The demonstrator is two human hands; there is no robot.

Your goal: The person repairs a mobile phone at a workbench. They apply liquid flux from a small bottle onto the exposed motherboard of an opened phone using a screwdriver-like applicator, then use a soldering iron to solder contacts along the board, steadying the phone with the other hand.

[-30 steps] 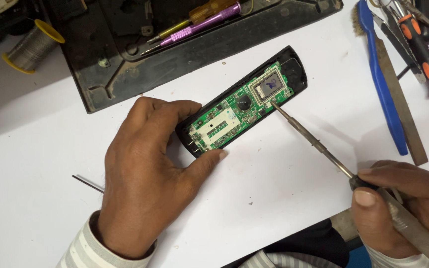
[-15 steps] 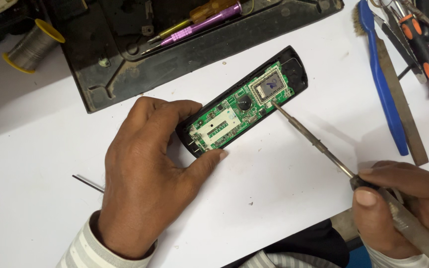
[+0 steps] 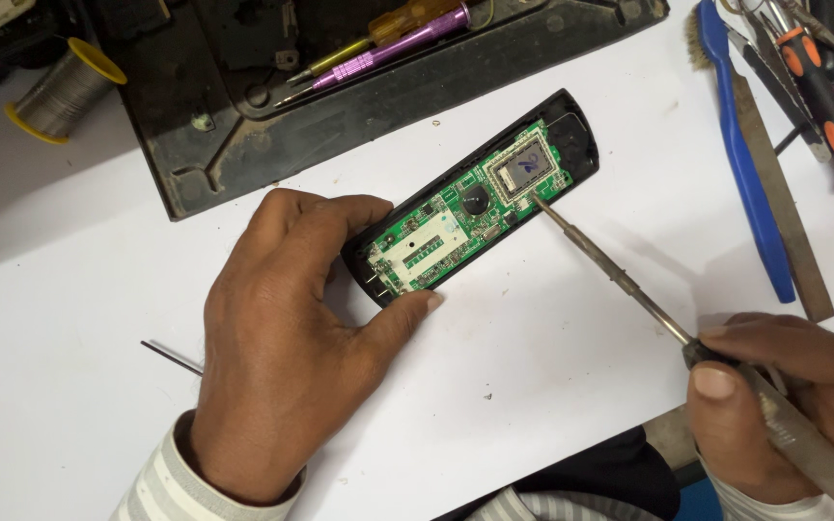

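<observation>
A long black device shell (image 3: 576,135) lies slantwise on the white table (image 3: 552,386), with a green circuit board (image 3: 456,227) bare inside it. My left hand (image 3: 287,347) clamps the shell's near end between thumb and fingers. My right hand (image 3: 793,405) grips the handle of a soldering iron (image 3: 620,280). Its thin metal tip touches the board's edge beside a square metal-shielded chip (image 3: 525,166).
A black tray (image 3: 243,145) at the back holds a purple screwdriver (image 3: 388,53) and a yellow one. A solder spool (image 3: 60,92) lies far left. A blue-handled brush (image 3: 740,154), a flat file and orange-handled tools lie at right. A thin pin (image 3: 171,357) lies at left.
</observation>
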